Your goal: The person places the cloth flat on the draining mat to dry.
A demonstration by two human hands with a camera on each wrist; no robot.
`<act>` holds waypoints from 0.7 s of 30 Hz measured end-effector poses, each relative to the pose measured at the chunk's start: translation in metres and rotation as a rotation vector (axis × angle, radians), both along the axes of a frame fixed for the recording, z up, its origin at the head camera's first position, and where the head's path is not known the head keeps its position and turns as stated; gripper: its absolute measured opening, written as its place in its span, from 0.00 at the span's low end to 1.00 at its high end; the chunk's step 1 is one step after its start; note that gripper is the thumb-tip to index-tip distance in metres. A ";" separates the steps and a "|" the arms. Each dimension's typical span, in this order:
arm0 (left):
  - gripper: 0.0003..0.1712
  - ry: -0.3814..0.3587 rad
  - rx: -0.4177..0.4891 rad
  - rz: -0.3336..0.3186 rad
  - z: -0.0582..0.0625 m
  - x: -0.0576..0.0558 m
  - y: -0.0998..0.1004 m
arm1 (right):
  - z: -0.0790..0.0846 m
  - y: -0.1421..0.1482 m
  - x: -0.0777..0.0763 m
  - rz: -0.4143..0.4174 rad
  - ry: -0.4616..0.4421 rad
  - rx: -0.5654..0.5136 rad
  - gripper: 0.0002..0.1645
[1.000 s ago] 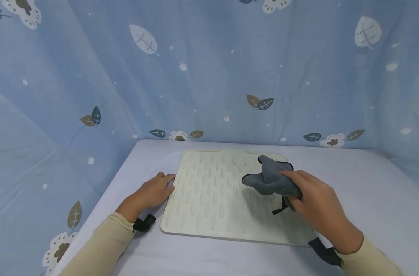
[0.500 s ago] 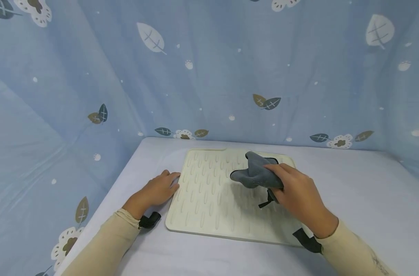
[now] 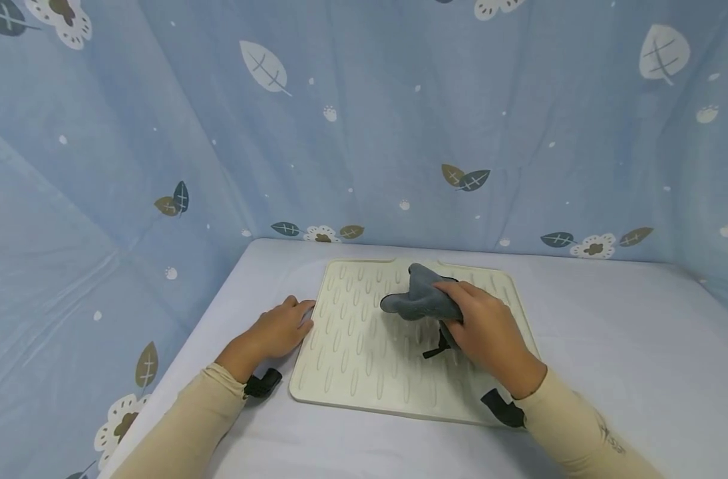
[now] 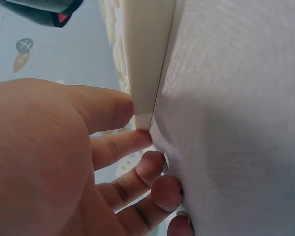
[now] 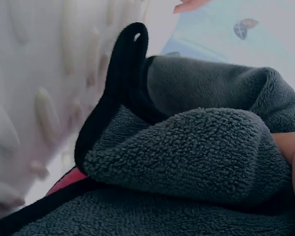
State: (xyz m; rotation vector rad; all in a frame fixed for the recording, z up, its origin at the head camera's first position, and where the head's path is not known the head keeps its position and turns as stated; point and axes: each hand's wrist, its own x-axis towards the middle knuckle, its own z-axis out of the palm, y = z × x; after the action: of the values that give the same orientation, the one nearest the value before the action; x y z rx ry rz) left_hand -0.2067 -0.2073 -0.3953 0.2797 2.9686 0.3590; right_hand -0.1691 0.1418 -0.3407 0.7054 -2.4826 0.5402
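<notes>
Gripping the cloth [image 3: 422, 298], the right hand [image 3: 492, 336] holds it over the mat [image 3: 352, 369], whose near right corner the sleeve [image 3: 570, 422] hides; whether cloth and mat touch is unclear. The left hand [image 3: 277, 330], fingers loosely spread, touches the mat's left edge. Work seems under way, the cloth not yet set down; how much is left can't be told. The mat stops near the tabletop's [image 3: 615, 346] far edge.

Right of the left hand [image 3: 277, 331], a cream rectangular ridged mat [image 3: 355, 346] is laid on a white cloth-covered table [image 3: 627, 339]; over it, a bunched grey fleecy cloth [image 3: 425, 298] is held in the right hand [image 3: 490, 328]; beyond both hands, a blue fabric curtain [image 3: 364, 80] is hung
</notes>
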 end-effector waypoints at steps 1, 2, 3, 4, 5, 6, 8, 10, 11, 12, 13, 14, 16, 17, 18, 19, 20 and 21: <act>0.29 0.002 -0.006 -0.001 0.000 0.000 0.000 | -0.002 -0.002 -0.001 0.002 -0.010 0.010 0.34; 0.29 0.003 -0.009 -0.004 -0.001 0.000 0.000 | -0.004 -0.003 -0.001 0.003 -0.021 0.022 0.34; 0.29 0.002 -0.009 -0.006 -0.001 0.000 -0.001 | -0.006 -0.004 -0.001 0.003 -0.032 0.038 0.35; 0.29 0.000 -0.010 -0.009 -0.002 0.000 -0.001 | -0.008 -0.005 -0.001 0.003 -0.043 0.052 0.35; 0.29 -0.001 -0.008 -0.011 -0.002 0.000 -0.001 | -0.010 -0.006 0.000 0.005 -0.056 0.064 0.35; 0.29 -0.002 -0.008 -0.013 -0.002 0.000 -0.001 | -0.011 -0.007 0.000 0.004 -0.069 0.076 0.35; 0.29 -0.002 -0.009 -0.012 -0.002 0.000 -0.001 | -0.013 -0.008 0.000 0.004 -0.095 0.098 0.35; 0.29 0.004 -0.015 -0.007 -0.001 0.000 -0.001 | -0.014 -0.009 0.000 0.003 -0.131 0.112 0.35; 0.29 0.007 -0.019 -0.006 -0.001 -0.001 -0.001 | -0.014 -0.009 -0.001 0.000 -0.150 0.120 0.35; 0.29 0.008 -0.020 -0.005 0.000 -0.001 0.000 | -0.014 -0.010 -0.001 -0.004 -0.169 0.131 0.35; 0.29 0.008 -0.021 -0.004 0.000 -0.001 0.000 | -0.015 -0.010 -0.001 -0.007 -0.188 0.141 0.34; 0.29 0.005 -0.021 -0.004 0.001 -0.001 0.000 | -0.015 -0.010 -0.001 -0.010 -0.208 0.154 0.34; 0.29 0.001 -0.020 -0.005 0.002 -0.001 0.000 | -0.015 -0.010 0.000 -0.015 -0.237 0.187 0.34; 0.29 -0.001 -0.019 -0.006 0.002 -0.001 0.000 | -0.016 -0.010 0.000 -0.017 -0.249 0.206 0.34; 0.29 -0.003 -0.018 -0.006 0.003 -0.001 0.000 | -0.017 -0.010 0.000 -0.017 -0.259 0.224 0.34; 0.29 -0.004 -0.018 -0.006 0.002 -0.001 0.000 | -0.018 -0.010 0.000 -0.014 -0.267 0.240 0.34; 0.29 -0.004 -0.019 -0.006 0.002 -0.001 0.000 | -0.019 -0.009 0.001 -0.011 -0.269 0.256 0.35; 0.29 -0.003 -0.020 -0.006 0.002 -0.001 0.000 | -0.020 -0.009 0.001 -0.008 -0.270 0.269 0.35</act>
State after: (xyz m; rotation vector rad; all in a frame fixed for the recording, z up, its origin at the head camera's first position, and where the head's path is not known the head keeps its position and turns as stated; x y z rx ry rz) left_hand -0.2076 -0.2075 -0.3934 0.2855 2.9659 0.3290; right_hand -0.1677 0.1326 -0.3610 0.7665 -2.8445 0.3175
